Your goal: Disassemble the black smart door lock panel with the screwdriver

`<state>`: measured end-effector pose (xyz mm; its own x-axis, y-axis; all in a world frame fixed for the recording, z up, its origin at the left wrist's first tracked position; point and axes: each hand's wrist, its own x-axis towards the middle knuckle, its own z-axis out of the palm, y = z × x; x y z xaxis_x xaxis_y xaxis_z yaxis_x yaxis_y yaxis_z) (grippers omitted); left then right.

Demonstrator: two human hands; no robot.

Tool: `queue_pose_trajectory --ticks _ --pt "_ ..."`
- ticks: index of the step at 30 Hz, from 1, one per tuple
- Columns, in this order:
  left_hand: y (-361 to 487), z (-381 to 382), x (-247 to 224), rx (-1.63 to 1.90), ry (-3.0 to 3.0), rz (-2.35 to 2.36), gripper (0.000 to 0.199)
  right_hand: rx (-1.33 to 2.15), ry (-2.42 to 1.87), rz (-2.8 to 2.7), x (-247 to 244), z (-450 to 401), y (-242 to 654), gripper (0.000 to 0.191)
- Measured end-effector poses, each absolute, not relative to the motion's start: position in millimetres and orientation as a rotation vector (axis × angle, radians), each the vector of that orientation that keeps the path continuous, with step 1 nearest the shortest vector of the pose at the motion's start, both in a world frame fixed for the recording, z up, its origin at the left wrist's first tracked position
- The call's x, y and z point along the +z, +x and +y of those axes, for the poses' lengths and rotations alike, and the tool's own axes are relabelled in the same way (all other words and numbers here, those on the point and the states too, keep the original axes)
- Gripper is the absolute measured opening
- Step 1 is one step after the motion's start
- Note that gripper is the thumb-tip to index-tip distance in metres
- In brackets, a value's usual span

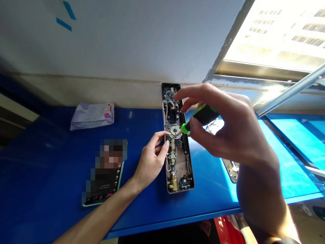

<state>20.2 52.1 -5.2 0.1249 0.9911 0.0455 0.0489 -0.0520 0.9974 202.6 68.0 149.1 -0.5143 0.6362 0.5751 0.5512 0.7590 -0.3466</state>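
A long, narrow electronic door lock body lies lengthwise on the blue table, its inside exposed. It holds wires, a round metal part, a brass cylinder and a circuit board at the far end. My right hand grips a screwdriver with a black and green handle, the shaft slanting down to the left. Its tip is at the mechanism just below the round metal part. At the lock body's left edge, my left hand has thumb and index finger bent inward near that tip; whatever they pinch is too small to tell.
A phone with a lit screen lies left of my left hand. Behind it sits a white and purple packet by the wall. A metal plate is partly hidden beneath my right wrist. The blue table's front edge runs below.
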Motion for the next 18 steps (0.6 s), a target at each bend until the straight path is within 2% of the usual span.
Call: queue_pose_trajectory --ticks 2,5,7,10,12,14,15,18 --pt "19.9 52.1 -5.5 1.125 1.335 1.133 0.024 0.150 -0.878 -2.258 149.2 67.2 203.0 0.041" --pt "19.9 52.3 -5.6 1.131 1.334 1.120 0.025 0.065 -0.860 -2.225 147.9 68.9 201.8 0.010" --pt "20.0 52.3 -5.2 1.131 1.341 1.125 0.024 0.057 -0.872 -2.211 147.4 70.4 201.1 0.015" --pt "19.9 52.1 -4.5 1.130 1.355 1.144 0.024 0.066 -0.883 -2.221 148.3 69.8 202.0 0.006" --pt "19.7 52.1 -4.5 1.129 1.363 1.153 0.025 0.101 -0.887 -2.239 149.3 67.7 202.9 0.032" --pt "19.6 52.6 -4.9 1.126 1.365 1.160 0.025 0.140 -0.888 -2.256 149.7 66.0 203.1 0.045" --pt "19.7 53.0 -5.3 1.126 1.362 1.158 0.026 0.140 -0.881 -2.262 149.6 65.7 202.8 0.043" --pt "20.1 53.8 -6.0 1.139 1.354 1.140 0.026 0.051 -0.876 -2.247 148.9 67.3 201.6 0.013"
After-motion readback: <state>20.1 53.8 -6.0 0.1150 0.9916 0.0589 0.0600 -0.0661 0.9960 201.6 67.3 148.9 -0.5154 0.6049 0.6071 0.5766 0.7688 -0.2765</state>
